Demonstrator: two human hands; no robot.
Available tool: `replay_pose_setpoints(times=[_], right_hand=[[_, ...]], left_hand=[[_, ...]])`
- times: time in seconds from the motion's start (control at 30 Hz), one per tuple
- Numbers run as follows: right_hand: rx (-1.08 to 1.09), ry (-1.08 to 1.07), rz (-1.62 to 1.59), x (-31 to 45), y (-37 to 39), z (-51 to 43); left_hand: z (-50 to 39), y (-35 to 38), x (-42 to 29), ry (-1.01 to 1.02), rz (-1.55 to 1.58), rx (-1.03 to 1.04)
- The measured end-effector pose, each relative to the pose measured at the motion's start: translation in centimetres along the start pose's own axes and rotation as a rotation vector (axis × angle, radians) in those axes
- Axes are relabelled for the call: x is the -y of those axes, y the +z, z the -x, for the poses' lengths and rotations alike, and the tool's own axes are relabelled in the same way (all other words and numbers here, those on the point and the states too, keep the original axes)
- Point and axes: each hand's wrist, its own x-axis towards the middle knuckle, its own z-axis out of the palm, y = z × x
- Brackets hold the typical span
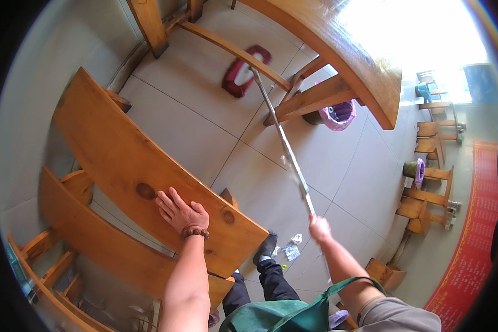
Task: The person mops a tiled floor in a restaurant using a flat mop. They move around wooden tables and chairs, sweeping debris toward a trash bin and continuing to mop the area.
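Note:
My right hand [320,229] grips the end of a long pole [285,139]. The pole reaches away under the crossbar of a wooden table. At its far end a flat mop head [246,71] with a dark red fringe and a pale middle lies on the tiled floor. My left hand [183,211] rests palm down, fingers spread, on a wooden bench seat [137,137] beside a dark knot in the wood. A beaded bracelet [195,233] circles that wrist.
The wooden table [367,79] stands ahead; a bin with a pink liner [339,115] sits by its leg. Crumpled papers [291,251] lie by my foot [267,247]. Another bench [103,226] runs behind the first. Several stools [415,211] and a red banner [467,232] line the right.

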Motion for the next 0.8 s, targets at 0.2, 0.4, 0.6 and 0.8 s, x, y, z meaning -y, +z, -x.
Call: replay_pose_setpoints(times=[0.2, 0.4, 0.6, 0.8], right_hand=[[0.681, 0.2, -0.683, -3.1, -0.3, 16.1], [0.753, 0.281, -0.4, -9.6, -7.7, 22.3], [0.842, 0.199, -0.488, -12.4, -8.2, 24.4], [0.455, 0.099, -0.62, -13.4, -5.5, 27.0]], left_hand=[[-0.3, -0.1, 0.1, -0.001, -0.005, 0.006], [-0.2, 0.1, 0.0, 0.036, -0.014, -0.042], [0.0, 0.1, -0.1, 0.004, -0.053, -0.011], [0.0, -0.1, -0.4, 0.007, -0.026, -0.017]])
